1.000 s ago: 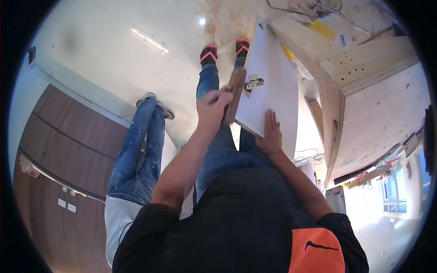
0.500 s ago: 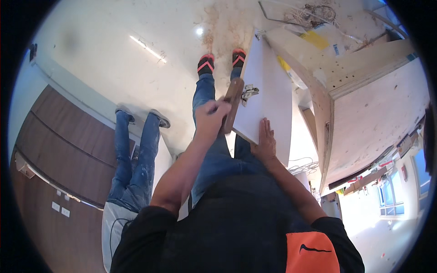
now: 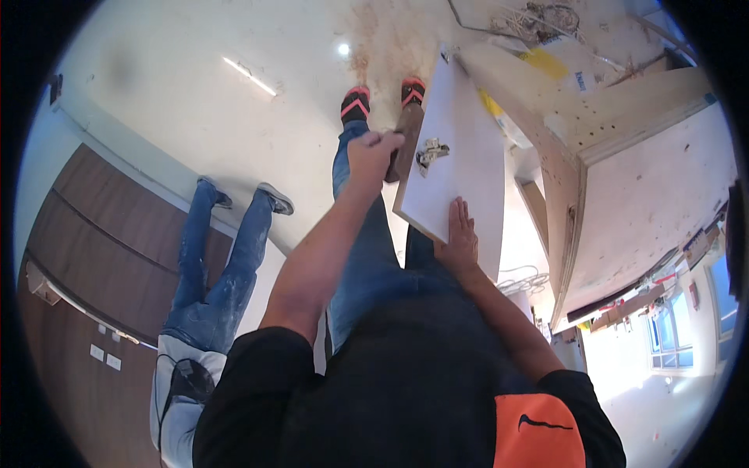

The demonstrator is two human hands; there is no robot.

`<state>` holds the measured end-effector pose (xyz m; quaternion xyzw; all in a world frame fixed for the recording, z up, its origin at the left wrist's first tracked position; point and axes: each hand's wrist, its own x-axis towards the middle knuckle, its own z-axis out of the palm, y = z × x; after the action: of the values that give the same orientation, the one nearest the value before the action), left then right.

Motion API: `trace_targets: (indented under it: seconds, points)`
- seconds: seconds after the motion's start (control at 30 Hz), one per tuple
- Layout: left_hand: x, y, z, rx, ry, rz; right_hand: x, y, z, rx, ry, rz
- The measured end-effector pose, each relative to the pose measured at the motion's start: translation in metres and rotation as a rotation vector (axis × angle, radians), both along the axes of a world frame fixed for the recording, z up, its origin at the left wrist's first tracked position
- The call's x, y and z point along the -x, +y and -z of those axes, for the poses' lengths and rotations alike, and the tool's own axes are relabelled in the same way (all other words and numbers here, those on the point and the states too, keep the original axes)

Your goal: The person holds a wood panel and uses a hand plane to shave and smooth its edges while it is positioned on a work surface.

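My left hand [image 3: 373,160] is closed round a grip on a long brown wooden block [image 3: 405,144]; the grip is mostly covered by my fingers. The block lies along the left edge of a white cabinet door panel [image 3: 474,152], close to or touching it. A metal hinge [image 3: 431,154] is fixed on the panel's face near that edge. With fingers stretched out, my right hand [image 3: 460,232] rests flat on the near part of the panel's face. It grips nothing.
At left a co-worker in jeans [image 3: 204,288] stands by brown wooden wall panels [image 3: 117,226]. A large pale board cabinet [image 3: 647,195] stands to the right. Beyond the door, wires and scraps [image 3: 546,22] and a yellow-marked bag [image 3: 542,64] lie on the dusty floor.
My left hand and the wooden block have slid away from me along the panel's edge. My right hand stays flat on the panel. The co-worker's upper body has shifted a little.
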<state>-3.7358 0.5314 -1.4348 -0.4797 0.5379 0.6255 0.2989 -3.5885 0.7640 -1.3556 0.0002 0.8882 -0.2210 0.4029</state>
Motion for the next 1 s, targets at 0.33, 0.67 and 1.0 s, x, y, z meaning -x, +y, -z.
trace_targets:
  seconds: [0.33,0.67,1.0]
  points:
    - [-0.071,-0.038,-0.148,0.004,0.123,0.062,-0.005,0.001,0.011,0.005,-0.017,0.028]
    - [-0.007,-0.006,-0.015,-0.015,0.009,0.033,-0.006,-0.008,0.006,0.007,0.033,0.016]
    - [-0.075,-0.043,-0.134,0.042,0.143,0.105,-0.009,-0.003,0.010,0.014,-0.012,0.005]
